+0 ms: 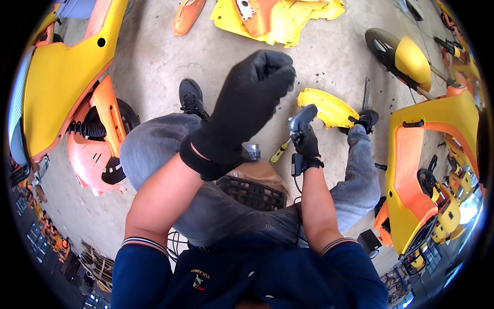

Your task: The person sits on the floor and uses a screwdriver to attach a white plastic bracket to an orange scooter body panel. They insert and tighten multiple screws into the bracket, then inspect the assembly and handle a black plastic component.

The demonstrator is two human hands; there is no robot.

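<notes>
Both my hands wear black gloves. My left hand [247,98] is raised in front of me with its fingers curled closed; what they hold, if anything, is hidden. Lower and to the right, my right hand [307,142] is wrapped round a dark grey rounded part [302,118] with a shiny metallic side. A screwdriver [278,155] with a yellow handle lies on the floor just left of my right hand. Beyond that hand, a curved yellow plastic panel [329,108] rests near my right shoe. A small silvery part [252,151] shows below my left wrist.
A black plastic crate [252,193] and brown cardboard [265,174] are between my legs. Yellow-and-orange scooter bodies stand at left [67,92] and right [406,170]. Loose yellow panels [309,18] and an orange piece [188,15] lie ahead. A wheel [386,51] is far right.
</notes>
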